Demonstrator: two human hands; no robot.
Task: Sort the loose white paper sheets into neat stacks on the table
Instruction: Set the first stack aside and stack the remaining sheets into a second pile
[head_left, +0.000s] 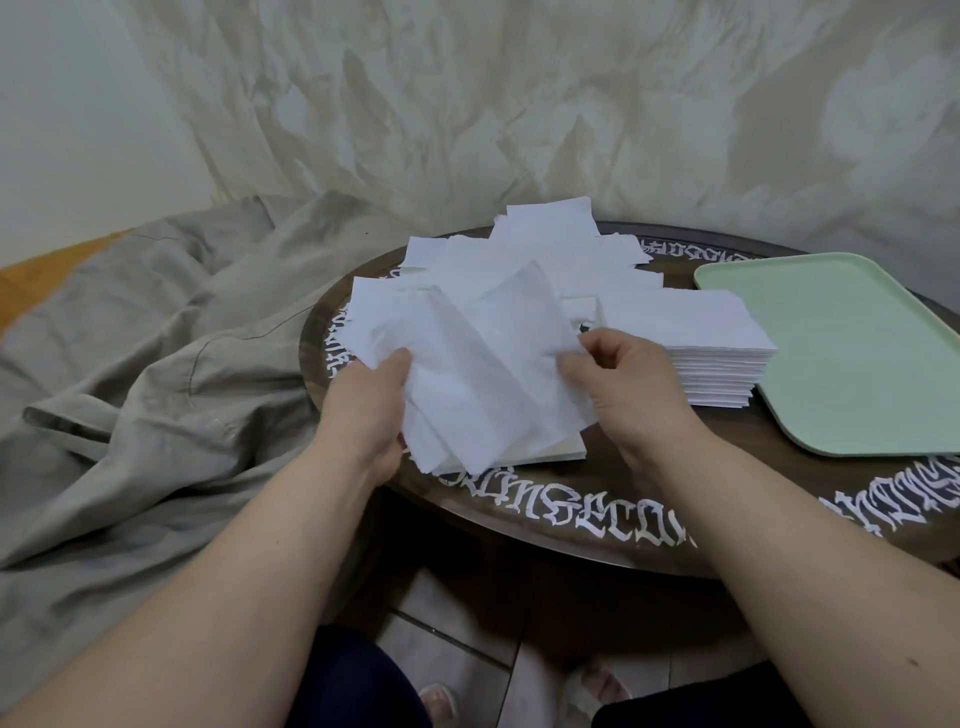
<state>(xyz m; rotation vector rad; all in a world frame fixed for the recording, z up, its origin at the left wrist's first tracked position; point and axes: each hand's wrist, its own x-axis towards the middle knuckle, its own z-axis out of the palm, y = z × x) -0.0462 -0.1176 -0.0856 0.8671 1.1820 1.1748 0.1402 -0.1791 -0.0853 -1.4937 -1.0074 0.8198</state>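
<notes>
My left hand (371, 402) grips a fanned bunch of white paper sheets (467, 374) by its left edge, above the near left part of the round dark table (597, 499). My right hand (621, 384) pinches the right edge of the top sheet in that bunch. A loose heap of white sheets (540, 249) lies behind, toward the table's far side. A neat, thick stack of sheets (696, 343) stands to the right of my right hand. A thin, squared stack (550, 452) lies under the held bunch.
A pale green tray (852, 358) lies on the right of the table, touching the thick stack. White lettering runs round the table rim. Grey-beige cloth (156, 364) is bunched on the left. A draped sheet hangs behind. My feet show below on the tiled floor.
</notes>
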